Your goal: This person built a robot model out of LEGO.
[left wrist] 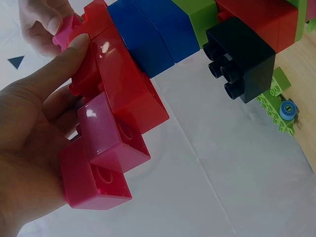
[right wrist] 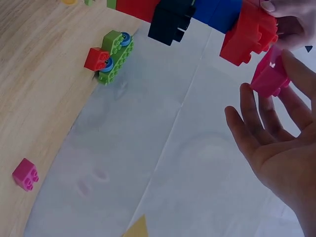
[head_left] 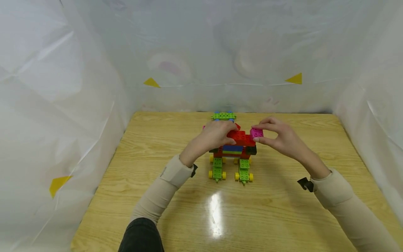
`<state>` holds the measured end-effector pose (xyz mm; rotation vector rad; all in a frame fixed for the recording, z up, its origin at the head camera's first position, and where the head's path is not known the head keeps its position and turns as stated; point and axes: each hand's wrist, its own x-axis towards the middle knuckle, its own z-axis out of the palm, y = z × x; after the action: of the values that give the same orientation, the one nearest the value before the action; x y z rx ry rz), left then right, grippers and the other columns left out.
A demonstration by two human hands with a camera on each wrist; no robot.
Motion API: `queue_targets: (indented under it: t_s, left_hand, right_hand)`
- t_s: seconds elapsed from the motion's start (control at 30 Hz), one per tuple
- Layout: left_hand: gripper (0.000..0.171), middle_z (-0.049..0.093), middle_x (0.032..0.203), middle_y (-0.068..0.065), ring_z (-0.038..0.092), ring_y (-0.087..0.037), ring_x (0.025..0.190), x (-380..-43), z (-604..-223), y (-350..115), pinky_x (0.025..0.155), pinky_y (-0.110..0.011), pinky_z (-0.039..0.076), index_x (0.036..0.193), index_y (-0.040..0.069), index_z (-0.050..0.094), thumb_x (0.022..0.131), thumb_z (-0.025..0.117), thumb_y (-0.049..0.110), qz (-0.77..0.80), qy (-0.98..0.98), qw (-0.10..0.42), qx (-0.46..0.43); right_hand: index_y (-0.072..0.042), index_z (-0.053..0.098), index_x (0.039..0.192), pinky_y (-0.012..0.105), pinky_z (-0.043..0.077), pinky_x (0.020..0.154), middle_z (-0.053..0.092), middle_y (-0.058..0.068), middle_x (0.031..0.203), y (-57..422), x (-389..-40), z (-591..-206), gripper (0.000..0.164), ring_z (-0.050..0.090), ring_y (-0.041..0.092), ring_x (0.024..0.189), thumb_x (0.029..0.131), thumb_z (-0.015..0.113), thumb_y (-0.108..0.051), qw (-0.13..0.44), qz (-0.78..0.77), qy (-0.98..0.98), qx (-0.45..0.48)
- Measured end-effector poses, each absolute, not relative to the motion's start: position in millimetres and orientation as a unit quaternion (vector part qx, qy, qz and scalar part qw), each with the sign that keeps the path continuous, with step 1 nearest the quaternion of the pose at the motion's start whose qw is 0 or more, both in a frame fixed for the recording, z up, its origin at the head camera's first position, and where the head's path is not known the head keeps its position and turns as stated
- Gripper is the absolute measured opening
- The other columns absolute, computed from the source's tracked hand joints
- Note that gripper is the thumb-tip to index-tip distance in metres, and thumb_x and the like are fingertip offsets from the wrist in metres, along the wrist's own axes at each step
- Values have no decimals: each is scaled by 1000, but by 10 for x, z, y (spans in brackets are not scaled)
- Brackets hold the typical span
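A toy brick structure stands on green wheeled bases (head_left: pixel 244 169) with yellow wheels. It has blue bricks (left wrist: pixel 148 37), a black brick (left wrist: pixel 240 59) and a row of red bricks (head_left: pixel 240 137) across the top. My left hand (head_left: pixel 214 134) grips the red bricks, thumb on the near side. Beside its palm, pink bricks (left wrist: pixel 111 131) are attached at that end of the row. My right hand (head_left: pixel 281 138) pinches a pink brick (head_left: pixel 256 133) between thumb and fingers, at the right end of the red row. Whether it is joined there, I cannot tell.
A green wheeled base with blue wheels (head_left: pixel 223 116) sits at the table's back edge, a red brick (right wrist: pixel 96 59) by it. A loose pink brick (right wrist: pixel 24 174) lies near the edge. White sheeting (head_left: pixel 220 52) with yellow triangles surrounds the wooden table (head_left: pixel 151 140).
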<state>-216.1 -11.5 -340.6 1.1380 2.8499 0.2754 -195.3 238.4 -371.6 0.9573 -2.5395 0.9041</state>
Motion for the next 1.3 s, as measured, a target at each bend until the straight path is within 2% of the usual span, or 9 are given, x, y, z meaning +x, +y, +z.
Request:
queue_targets:
  t_s: [0.5,0.83,1.13,1.3]
  left_hand:
    - [44,62,111,2,61,-13,87,-2155,-3425,-134,68,-26,48,125,16,64,87,69,38,95,923,26,372]
    - [44,62,113,1,59,-13,83,-2131,-3413,-147,65,-25,47,124,15,64,88,68,38,96,922,22,374]
    - [43,63,113,1,60,-13,86,-2103,-3405,-158,68,-26,48,124,15,64,88,69,38,97,921,20,376]
    - [43,63,112,1,61,-14,87,-2092,-3409,-161,68,-26,48,123,15,64,88,69,37,97,922,17,376]
  right_hand:
    - [-5,72,110,23,40,64,59,3,99,2362,-1935,-3758,36,50,12,82,76,80,-5,139,303,-873,356]
    - [-4,73,109,24,35,57,55,-1,90,2331,-1929,-3692,33,41,9,72,77,80,-10,117,285,-887,345]
    - [-3,72,111,24,39,58,57,0,93,2324,-1915,-3664,34,45,10,74,79,79,-10,93,289,-890,341]
    - [-6,71,113,30,47,64,65,1,99,2325,-1905,-3675,36,54,13,79,80,79,-15,92,279,-895,337]
